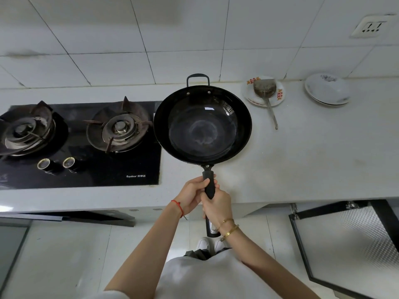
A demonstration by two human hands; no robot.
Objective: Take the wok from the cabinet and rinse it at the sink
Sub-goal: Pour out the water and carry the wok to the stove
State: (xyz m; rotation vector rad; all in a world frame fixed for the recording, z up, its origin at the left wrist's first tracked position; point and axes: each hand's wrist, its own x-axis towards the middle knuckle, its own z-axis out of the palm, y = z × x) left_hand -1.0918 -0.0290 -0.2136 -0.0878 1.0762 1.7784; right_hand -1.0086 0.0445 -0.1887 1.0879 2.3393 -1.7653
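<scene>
both my hands were wrapped tight around the wok's long black handle (209,186), my left hand (193,196) nearer the pan with its thumb laid along the grip, my right hand (217,207) just behind it and touching it, fingers curled fully round so nothing else was in either palm. the tail of the handle stuck out below my right wrist, past the gold bracelets. the wok (203,125) itself was out of the cabinet and held level over the countertop (313,158), its left edge overhanging the edge of the gas hob (82,171) beside the nearer burner (119,128); i could not tell whether its base was resting on the counter or hanging just above it. the risks, as i judged them, came from that long lever: all the weight sat far from my hands, so a slack grip could let the pan tip or twist. swinging it left could knock the burner's pan support, and swinging it right could catch the spatula (266,98) whose handle pointed off its plate (278,98) toward me, or the stacked white dishes (327,89) further along. the cabinet door (345,244) stood open by my right leg, an easy thing to walk into while carrying. no sink was in view, so i had to find it while holding the load.
</scene>
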